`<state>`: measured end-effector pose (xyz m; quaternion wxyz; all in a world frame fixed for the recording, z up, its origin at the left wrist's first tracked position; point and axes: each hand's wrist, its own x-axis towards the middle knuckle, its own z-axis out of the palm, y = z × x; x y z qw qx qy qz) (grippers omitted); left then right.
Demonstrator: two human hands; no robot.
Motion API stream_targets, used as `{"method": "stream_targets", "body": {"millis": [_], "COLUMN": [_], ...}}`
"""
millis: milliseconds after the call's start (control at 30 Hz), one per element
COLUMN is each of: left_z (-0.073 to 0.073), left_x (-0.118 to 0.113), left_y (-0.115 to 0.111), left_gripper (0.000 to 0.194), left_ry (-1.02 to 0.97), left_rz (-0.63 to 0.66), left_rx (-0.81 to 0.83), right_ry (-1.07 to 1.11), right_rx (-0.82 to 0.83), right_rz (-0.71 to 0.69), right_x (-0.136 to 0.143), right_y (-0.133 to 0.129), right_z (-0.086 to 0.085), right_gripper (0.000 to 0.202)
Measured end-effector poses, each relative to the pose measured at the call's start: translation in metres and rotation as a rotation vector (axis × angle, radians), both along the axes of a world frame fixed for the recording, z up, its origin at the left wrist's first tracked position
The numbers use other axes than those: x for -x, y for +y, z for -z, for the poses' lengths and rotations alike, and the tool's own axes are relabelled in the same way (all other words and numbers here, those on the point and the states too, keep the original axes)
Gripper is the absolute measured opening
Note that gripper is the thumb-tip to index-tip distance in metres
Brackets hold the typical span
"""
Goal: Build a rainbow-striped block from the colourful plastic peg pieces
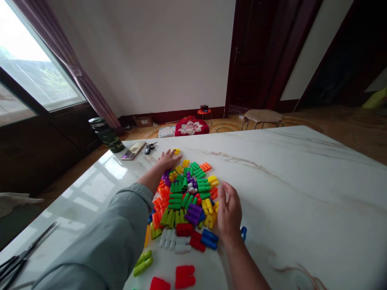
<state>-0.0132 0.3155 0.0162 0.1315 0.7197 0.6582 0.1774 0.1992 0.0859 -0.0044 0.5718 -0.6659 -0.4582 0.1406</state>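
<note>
A pile of colourful plastic pieces, with green pieces (175,200) in its middle, lies on the white marbled table (287,181). My left hand (169,159) reaches to the pile's far left edge, its fingers apart beside a small yellow piece (176,152). On the right side, my right hand (230,209) stands on edge against the pile, fingers slightly curved and thumb apart, close to yellow pieces (211,219). Neither hand visibly holds anything. Red pieces (185,276) and a lime green piece (142,263) lie nearer to me. A blue piece (243,233) is partly hidden behind my right wrist.
A camouflage bottle (106,135), a phone (133,150) and keys (150,148) are at the table's far left corner. Black scissors (26,253) lie at the near left. Beyond the table are a stool (263,117) and a red cushion (192,127).
</note>
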Motion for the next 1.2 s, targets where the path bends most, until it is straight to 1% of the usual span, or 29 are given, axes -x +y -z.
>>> {"method": "stream_targets", "body": {"millis": [100, 167, 200, 267, 333, 433, 500, 533, 600, 633, 700, 733, 767, 800, 833, 867, 900, 933, 967, 1033, 1067, 1100, 1200], "left_z": [-0.001, -0.007, -0.011, -0.02, -0.031, -0.048, -0.058, -0.061, -0.062, -0.06, -0.047, -0.038, -0.028, -0.018, -0.009, -0.002, 0.004, 0.008, 0.01, 0.012, 0.012, 0.012, 0.014], "left_x": [-0.009, -0.012, -0.013, -0.014, -0.014, -0.007, 0.004, 0.012, 0.031, 0.041, 0.06, 0.067, 0.073, 0.077, 0.08, 0.081, 0.081, 0.08, 0.079, 0.074, 0.071, 0.068, 0.06], "left_y": [0.004, -0.002, -0.008, -0.022, -0.04, -0.079, -0.116, -0.138, -0.19, -0.219, -0.282, -0.312, -0.34, -0.365, -0.386, -0.401, -0.411, -0.416, -0.416, -0.405, -0.396, -0.386, -0.363], "left_gripper": [0.052, 0.045, 0.044, 0.047, 0.049, 0.046, 0.048, 0.049, 0.049, 0.049, 0.048, 0.049, 0.052, 0.06, 0.071, 0.081, 0.089, 0.095, 0.098, 0.099, 0.1, 0.1, 0.1], "left_ry": [-0.017, -0.027, -0.03, -0.032, -0.059, -0.205, -0.334, -0.394, -0.531, -0.546, -0.501, -0.443, -0.387, -0.333, -0.284, -0.24, -0.191, -0.14, -0.088, 0.005, 0.04, 0.062, 0.087], "left_rz": [0.107, 0.146, 0.16, 0.178, 0.195, 0.182, 0.114, 0.074, 0.003, -0.041, -0.165, -0.219, -0.244, -0.235, -0.209, -0.18, -0.128, -0.078, -0.038, -0.004, 0.004, -0.003, -0.036], "left_rx": [-0.007, -0.025, -0.032, -0.037, -0.046, -0.086, -0.098, -0.103, -0.136, -0.153, -0.189, -0.198, -0.206, -0.194, -0.164, -0.137, -0.1, -0.073, -0.057, -0.047, -0.04, -0.04, -0.061], "right_ry": [-0.013, -0.017, -0.019, -0.029, -0.045, -0.07, -0.083, -0.091, -0.106, -0.113, -0.123, -0.121, -0.111, -0.098, -0.085, -0.073, -0.066, -0.071, -0.093, -0.199, -0.283, -0.382, -0.698], "right_rx": [0.016, 0.035, 0.042, 0.047, 0.039, 0.044, 0.059, 0.065, 0.071, 0.073, 0.066, 0.044, 0.002, -0.059, -0.13, -0.2, -0.255, -0.286, -0.293, -0.232, -0.159, -0.052, 0.344], "right_rz": [-0.005, -0.01, -0.011, -0.014, -0.013, 0.001, 0.003, 0.001, 0.004, 0.006, -0.001, -0.01, -0.023, -0.04, -0.057, -0.067, -0.067, -0.056, -0.033, 0.013, 0.022, 0.019, -0.061], "right_x": [0.002, 0.003, 0.003, 0.004, 0.003, 0.002, 0.001, 0.0, 0.0, 0.0, 0.002, 0.003, 0.004, 0.004, 0.004, 0.003, 0.0, -0.004, -0.011, -0.028, -0.037, -0.047, -0.068], "right_y": [-0.001, -0.001, 0.0, 0.0, 0.001, 0.001, 0.002, 0.002, 0.003, 0.003, 0.003, 0.002, 0.001, -0.003, -0.008, -0.015, -0.024, -0.034, -0.046, -0.073, -0.087, -0.102, -0.141], "right_z": [-0.002, -0.002, -0.002, -0.002, -0.003, -0.003, -0.003, -0.003, -0.001, 0.0, 0.0, -0.001, -0.002, -0.004, -0.007, -0.009, -0.012, -0.013, -0.013, -0.01, -0.006, -0.002, 0.012], "right_gripper": [0.05, 0.051, 0.051, 0.053, 0.054, 0.057, 0.06, 0.06, 0.061, 0.061, 0.061, 0.061, 0.06, 0.059, 0.056, 0.053, 0.05, 0.048, 0.047, 0.047, 0.049, 0.052, 0.06]}}
